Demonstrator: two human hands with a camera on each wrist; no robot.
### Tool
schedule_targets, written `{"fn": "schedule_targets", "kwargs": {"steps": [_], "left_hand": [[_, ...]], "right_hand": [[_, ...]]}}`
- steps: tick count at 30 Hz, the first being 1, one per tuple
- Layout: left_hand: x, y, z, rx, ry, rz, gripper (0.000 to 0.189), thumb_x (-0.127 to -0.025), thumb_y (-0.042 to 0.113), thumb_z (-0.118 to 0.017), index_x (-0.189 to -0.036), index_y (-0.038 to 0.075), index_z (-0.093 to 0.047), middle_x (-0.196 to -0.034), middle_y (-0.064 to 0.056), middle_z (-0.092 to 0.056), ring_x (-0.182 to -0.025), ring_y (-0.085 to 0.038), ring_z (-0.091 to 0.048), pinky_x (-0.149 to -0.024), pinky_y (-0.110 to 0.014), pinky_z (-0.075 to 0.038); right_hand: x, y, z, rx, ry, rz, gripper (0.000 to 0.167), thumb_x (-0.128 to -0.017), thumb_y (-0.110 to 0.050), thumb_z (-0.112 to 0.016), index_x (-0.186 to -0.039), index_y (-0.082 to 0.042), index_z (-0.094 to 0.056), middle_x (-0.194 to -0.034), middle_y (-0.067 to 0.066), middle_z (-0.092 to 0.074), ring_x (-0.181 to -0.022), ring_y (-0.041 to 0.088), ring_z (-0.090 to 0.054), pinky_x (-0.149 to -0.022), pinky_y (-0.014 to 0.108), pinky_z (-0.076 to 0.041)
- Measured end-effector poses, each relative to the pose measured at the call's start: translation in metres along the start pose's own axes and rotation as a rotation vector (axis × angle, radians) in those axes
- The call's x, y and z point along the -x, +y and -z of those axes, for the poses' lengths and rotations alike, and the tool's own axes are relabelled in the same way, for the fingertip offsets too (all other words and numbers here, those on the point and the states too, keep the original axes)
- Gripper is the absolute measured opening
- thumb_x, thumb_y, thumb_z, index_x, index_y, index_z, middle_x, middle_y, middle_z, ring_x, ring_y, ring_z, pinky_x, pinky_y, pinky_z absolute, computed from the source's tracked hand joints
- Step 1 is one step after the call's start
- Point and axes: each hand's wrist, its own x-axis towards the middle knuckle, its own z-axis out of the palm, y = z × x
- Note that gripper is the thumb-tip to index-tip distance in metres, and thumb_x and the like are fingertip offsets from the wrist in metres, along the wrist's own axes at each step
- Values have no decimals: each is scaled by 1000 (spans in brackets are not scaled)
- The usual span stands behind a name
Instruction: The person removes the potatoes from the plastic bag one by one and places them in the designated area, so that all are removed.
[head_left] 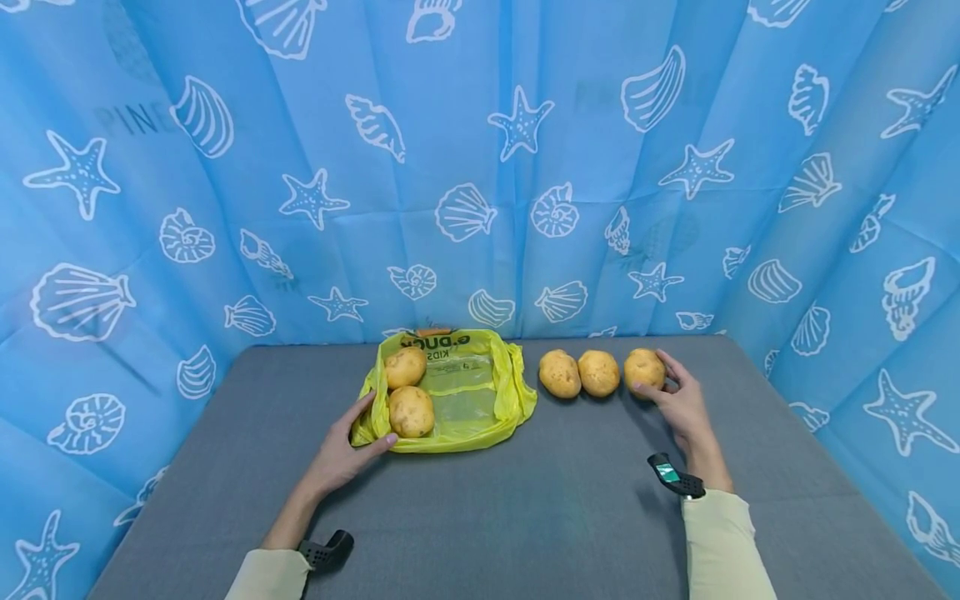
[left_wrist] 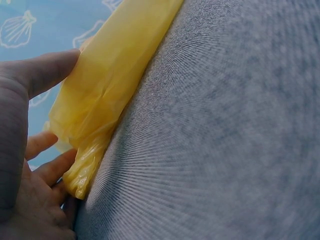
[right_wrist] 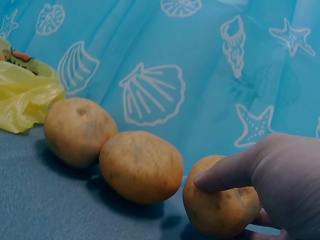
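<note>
A yellow-green plastic bag (head_left: 512, 392) lies spread on the table with its mouth toward me, two potatoes (head_left: 411, 412) inside at its left. My left hand (head_left: 341, 457) touches the bag's near left corner, thumb along the front and fingers spread against the side. In the left wrist view, the straight thumb meets the yellow plastic (left_wrist: 107, 75) above its gathered end. My right hand (head_left: 681, 402) grips the rightmost potato (head_left: 642, 370), with the thumb (right_wrist: 222, 172) on its near side and fingers partly hidden behind it. Left of it, two more potatoes (head_left: 598, 372) sit side by side.
A grey cloth-covered table (head_left: 510, 525) stretches under everything. Behind it and at both sides hangs a blue curtain (head_left: 480, 167) with white shells and starfish. A black wrist camera (head_left: 327, 550) is strapped to the left wrist, another (head_left: 677, 477) to the right.
</note>
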Motion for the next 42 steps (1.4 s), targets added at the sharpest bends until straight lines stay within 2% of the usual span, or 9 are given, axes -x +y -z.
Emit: {"fn": "schedule_targets", "kwargs": {"steps": [7,14,19,27,38,42], "left_hand": [[-1,0,0,-12,-1,2,86,-94,41,-73,-161,13,-28,-165,-21,-24,-151,-42,-18,-118,-64,-15],[0,1,0,-12,3,3,85,-94,40,-73,-161,12,-29,-164,-21,-24,-151,-42,-18,-118,-64,-16],[0,1,0,-15,2,16,86,-94,42,-73,-161,12,-28,-164,-21,-24,-151,-42,-18,-119,-63,-16],[-1,-1,0,-13,2,11,86,-94,41,-73,-161,13,-29,-165,-20,-24,-151,-42,-18,-118,-64,-16],[0,-2,-1,-12,5,25,88,-92,44,-73,-162,14,-28,-164,-20,-24,-151,-42,-19,-118,-64,-17],[0,-2,-1,-24,10,11,87,-93,44,-73,-162,14,-28,-164,-21,-24,-151,-42,-19,-118,-64,-17]], "right_hand": [[-4,9,-5,-4,33,-33,83,-95,-8,-70,-163,-14,-23,-160,26,-25,-137,41,-39,-94,35,-41],[-7,12,-11,-16,80,-30,84,-93,-3,-71,-163,-14,-25,-163,23,-25,-140,41,-37,-102,47,-40],[-8,14,-15,-36,119,-12,84,-91,2,-70,-162,-9,-25,-162,23,-27,-144,43,-33,-113,53,-35],[-8,18,-18,-74,140,-9,85,-91,3,-70,-161,-3,-22,-164,22,-24,-150,39,-25,-119,51,-27],[-8,19,-19,-90,146,-7,86,-91,2,-70,-161,-3,-21,-163,23,-25,-149,38,-26,-120,49,-26],[-8,17,-18,-89,150,-14,87,-91,0,-72,-162,-4,-21,-163,23,-26,-149,38,-28,-120,49,-27]]}}
